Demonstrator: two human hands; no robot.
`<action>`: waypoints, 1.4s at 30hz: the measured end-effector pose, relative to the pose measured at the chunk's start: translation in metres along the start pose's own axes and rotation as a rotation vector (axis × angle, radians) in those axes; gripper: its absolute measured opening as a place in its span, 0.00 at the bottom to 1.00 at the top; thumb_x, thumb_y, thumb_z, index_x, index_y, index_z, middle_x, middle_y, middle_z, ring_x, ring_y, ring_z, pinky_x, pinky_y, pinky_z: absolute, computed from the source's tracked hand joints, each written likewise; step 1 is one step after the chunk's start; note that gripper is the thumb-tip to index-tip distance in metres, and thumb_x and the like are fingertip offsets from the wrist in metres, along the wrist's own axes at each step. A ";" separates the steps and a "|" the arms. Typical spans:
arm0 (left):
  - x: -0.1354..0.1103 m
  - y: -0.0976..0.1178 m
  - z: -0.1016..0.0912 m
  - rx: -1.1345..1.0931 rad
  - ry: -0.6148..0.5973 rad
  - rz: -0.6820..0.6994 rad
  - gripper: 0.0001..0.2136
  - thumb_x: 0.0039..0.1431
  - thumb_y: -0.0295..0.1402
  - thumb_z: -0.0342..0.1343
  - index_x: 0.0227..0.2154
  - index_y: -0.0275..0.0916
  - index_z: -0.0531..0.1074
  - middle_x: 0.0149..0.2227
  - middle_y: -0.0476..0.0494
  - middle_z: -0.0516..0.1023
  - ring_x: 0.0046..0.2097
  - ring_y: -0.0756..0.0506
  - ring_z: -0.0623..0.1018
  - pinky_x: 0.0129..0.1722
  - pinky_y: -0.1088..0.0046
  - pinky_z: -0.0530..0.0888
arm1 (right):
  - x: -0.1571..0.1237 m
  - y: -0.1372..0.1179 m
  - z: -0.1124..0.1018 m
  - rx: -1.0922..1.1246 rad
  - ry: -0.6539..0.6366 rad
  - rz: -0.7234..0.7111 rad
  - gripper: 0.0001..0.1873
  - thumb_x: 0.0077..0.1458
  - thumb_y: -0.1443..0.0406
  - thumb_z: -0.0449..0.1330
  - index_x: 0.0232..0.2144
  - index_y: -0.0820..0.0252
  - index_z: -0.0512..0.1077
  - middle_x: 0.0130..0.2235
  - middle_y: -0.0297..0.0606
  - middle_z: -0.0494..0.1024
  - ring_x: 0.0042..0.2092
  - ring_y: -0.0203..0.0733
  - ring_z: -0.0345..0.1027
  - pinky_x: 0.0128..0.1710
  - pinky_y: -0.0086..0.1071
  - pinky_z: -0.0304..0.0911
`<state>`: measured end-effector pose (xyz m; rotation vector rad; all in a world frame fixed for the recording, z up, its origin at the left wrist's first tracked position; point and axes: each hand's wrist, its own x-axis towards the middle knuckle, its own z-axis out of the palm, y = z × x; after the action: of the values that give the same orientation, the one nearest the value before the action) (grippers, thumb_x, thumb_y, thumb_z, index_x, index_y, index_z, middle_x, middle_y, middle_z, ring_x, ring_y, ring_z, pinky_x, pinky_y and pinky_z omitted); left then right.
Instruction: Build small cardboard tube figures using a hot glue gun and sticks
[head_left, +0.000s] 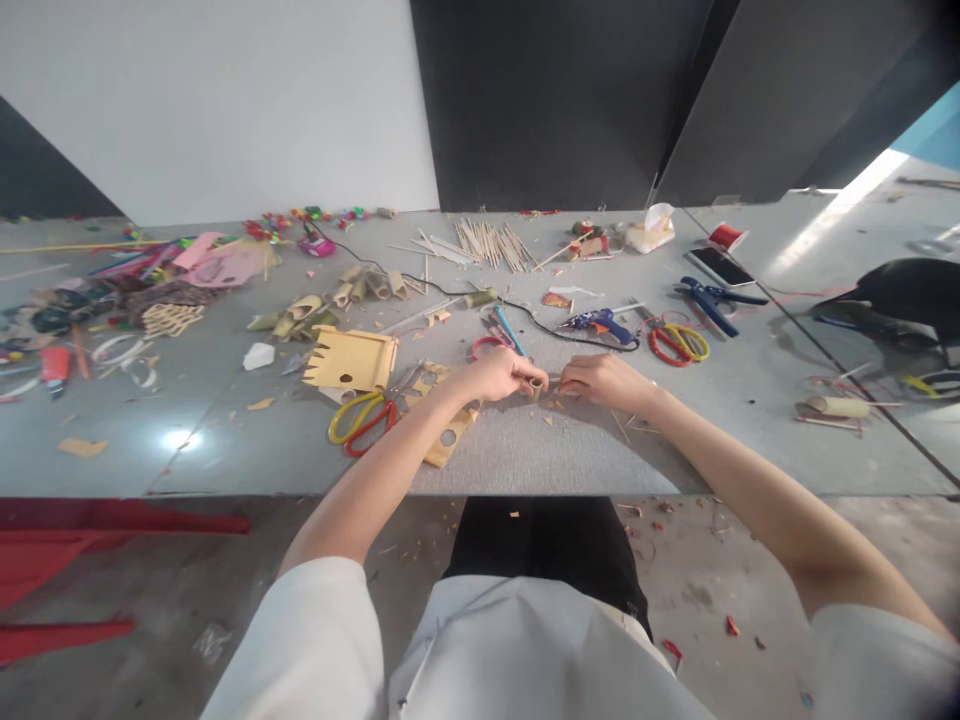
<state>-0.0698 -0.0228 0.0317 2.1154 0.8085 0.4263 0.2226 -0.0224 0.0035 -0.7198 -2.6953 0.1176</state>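
My left hand (504, 374) is closed on a short bamboo tube (535, 390) that stands with its open end up on the grey table. To its right, my right hand (606, 382) rests low over the tabletop with its fingers pinched together; whatever they hold is too small to make out. Under and beside my left forearm lies a tan card strip with round holes (439, 458). A blue stick (511, 330) and a pink ring-shaped piece (487, 346) lie just behind my left hand.
Scissors with red and yellow handles (363, 424) lie left, another pair (677, 345) right. A blue glue gun (602, 326), blue pliers (716, 303) and a phone (720, 267) lie behind. Bamboo pieces (300, 318), a notched card box (351, 360) and wooden sticks (495, 244) spread across the table.
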 end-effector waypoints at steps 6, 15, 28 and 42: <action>-0.001 -0.003 0.001 0.000 0.009 0.005 0.20 0.57 0.18 0.52 0.42 0.41 0.86 0.39 0.45 0.87 0.39 0.48 0.84 0.40 0.74 0.74 | -0.005 0.004 -0.005 0.009 0.002 0.045 0.18 0.76 0.56 0.55 0.39 0.57 0.80 0.35 0.39 0.80 0.35 0.40 0.71 0.37 0.33 0.57; 0.001 -0.005 0.000 -0.060 -0.028 0.011 0.20 0.57 0.16 0.52 0.43 0.41 0.84 0.43 0.44 0.87 0.42 0.49 0.84 0.43 0.75 0.75 | -0.010 0.004 -0.006 0.052 0.089 0.011 0.16 0.75 0.60 0.56 0.37 0.58 0.79 0.35 0.40 0.80 0.37 0.42 0.72 0.38 0.34 0.59; 0.002 -0.006 0.000 -0.069 -0.042 0.070 0.23 0.54 0.13 0.49 0.43 0.40 0.84 0.43 0.45 0.86 0.43 0.50 0.83 0.45 0.75 0.76 | 0.003 -0.001 0.015 0.037 0.067 -0.045 0.16 0.77 0.59 0.54 0.40 0.58 0.78 0.36 0.41 0.79 0.39 0.44 0.72 0.41 0.35 0.60; 0.005 -0.014 0.000 -0.050 -0.073 0.060 0.26 0.51 0.14 0.47 0.43 0.42 0.84 0.45 0.47 0.87 0.43 0.50 0.83 0.46 0.74 0.76 | -0.001 0.005 -0.003 0.001 -0.024 0.069 0.15 0.75 0.58 0.57 0.38 0.58 0.78 0.34 0.38 0.77 0.36 0.40 0.70 0.37 0.32 0.54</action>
<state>-0.0717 -0.0132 0.0210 2.1003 0.6867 0.3942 0.2267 -0.0184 0.0054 -0.8171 -2.6938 0.1456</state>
